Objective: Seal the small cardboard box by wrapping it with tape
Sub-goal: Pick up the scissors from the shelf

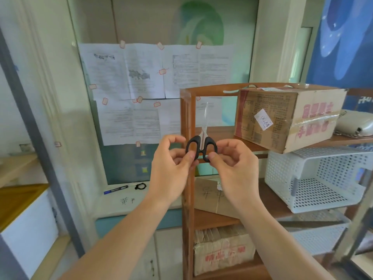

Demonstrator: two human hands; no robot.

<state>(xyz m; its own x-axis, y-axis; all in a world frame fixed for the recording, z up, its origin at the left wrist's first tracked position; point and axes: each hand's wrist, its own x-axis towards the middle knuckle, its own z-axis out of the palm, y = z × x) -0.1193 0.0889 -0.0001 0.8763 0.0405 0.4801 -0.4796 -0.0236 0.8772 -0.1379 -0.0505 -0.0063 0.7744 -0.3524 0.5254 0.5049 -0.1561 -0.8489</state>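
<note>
I hold a pair of scissors (202,142) with black handles upright in front of me, blades closed and pointing up. My left hand (171,168) pinches the left handle loop and my right hand (232,168) pinches the right loop. A cardboard box (282,116) with red print, a white sticker and a band of clear tape sits on the top shelf of a wooden rack (186,110), to the right of the scissors. No tape roll is in view.
Below the box a white perforated plastic basket (314,178) lies on the rack. A flat cardboard piece (210,197) and a lower carton (222,253) fill the shelves beneath. A blue marker (116,189) and a black ring (139,186) lie on the white ledge.
</note>
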